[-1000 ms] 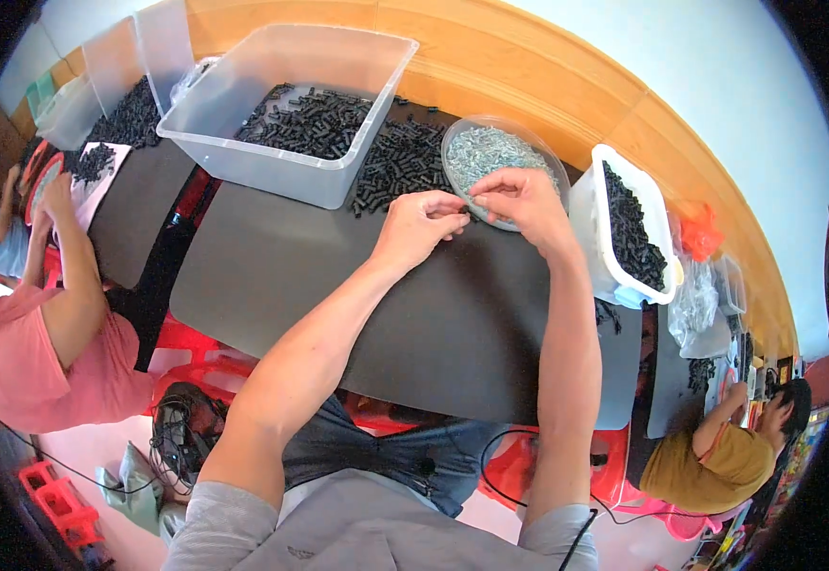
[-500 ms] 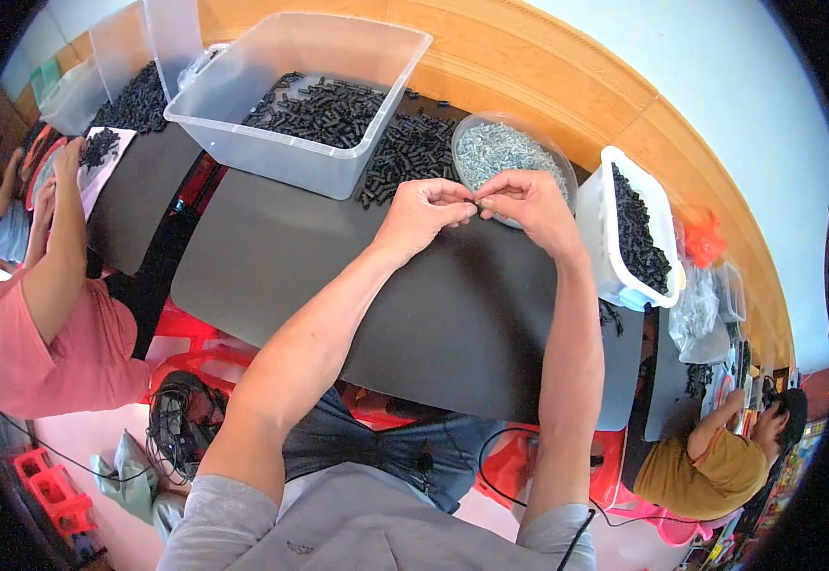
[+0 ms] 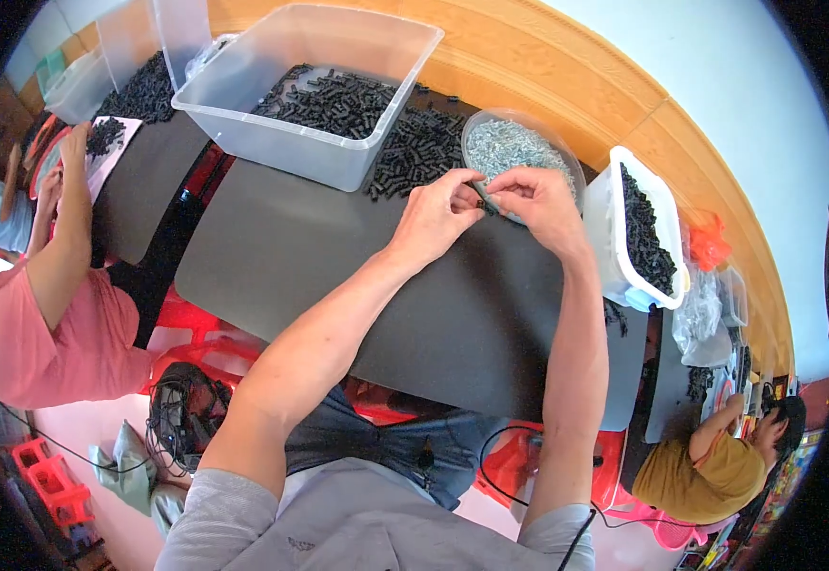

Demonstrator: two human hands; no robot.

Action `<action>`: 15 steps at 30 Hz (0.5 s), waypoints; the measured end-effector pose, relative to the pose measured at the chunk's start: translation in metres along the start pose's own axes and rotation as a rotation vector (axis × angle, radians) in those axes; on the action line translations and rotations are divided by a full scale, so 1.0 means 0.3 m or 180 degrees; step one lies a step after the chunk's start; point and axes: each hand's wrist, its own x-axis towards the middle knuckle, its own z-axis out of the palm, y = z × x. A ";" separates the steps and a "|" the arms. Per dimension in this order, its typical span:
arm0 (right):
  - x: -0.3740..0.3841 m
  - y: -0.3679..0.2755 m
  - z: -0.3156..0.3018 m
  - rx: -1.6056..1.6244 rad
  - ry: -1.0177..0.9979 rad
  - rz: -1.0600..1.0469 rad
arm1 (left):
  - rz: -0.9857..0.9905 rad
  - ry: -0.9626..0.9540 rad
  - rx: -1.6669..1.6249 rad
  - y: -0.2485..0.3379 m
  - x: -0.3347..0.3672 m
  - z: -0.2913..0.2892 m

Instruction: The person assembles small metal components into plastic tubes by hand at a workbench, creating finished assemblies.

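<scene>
Both hands meet above the black table, in front of a round clear tub (image 3: 578, 167) of small silvery metal parts. My left hand (image 3: 431, 224) is closed, thumb and fingers pinching a short black plastic piece (image 3: 485, 203). Against its upper end, my right hand (image 3: 546, 211) has its thumb and forefinger pressed together; whatever sits between those tips is too small to make out. Just beyond my left hand lies a loose pile of similar black tube-like pieces (image 3: 416, 147).
A large clear bin (image 3: 291, 160) partly filled with black pieces stands at the far left. To the right is a white tub (image 3: 612, 233) of thin black parts, with plastic bags (image 3: 697, 319) beyond. People in pink (image 3: 48, 328) and mustard (image 3: 710, 471) tops sit at either side.
My hands have tilted and shifted slightly right in the picture, and more of the black piece shows between them. The whole view has also moved a little.
</scene>
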 end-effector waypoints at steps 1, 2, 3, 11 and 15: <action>0.000 -0.001 0.004 -0.0138 -0.0017 0.0023 | -0.0021 -0.0003 -0.0053 0.001 0.001 -0.002; 0.000 0.002 0.006 -0.0135 -0.0023 0.0027 | -0.0043 -0.0008 -0.0107 0.002 0.001 -0.004; 0.002 0.005 0.008 -0.0155 -0.0031 0.0027 | -0.0050 -0.0006 -0.0107 0.003 0.001 -0.003; 0.000 -0.026 0.025 -0.0606 -0.0098 0.0023 | -0.0012 -0.0107 0.0293 -0.015 0.001 -0.015; -0.008 -0.029 0.024 -0.0673 -0.0001 0.0087 | 0.0062 -0.0088 0.0354 -0.012 -0.001 -0.008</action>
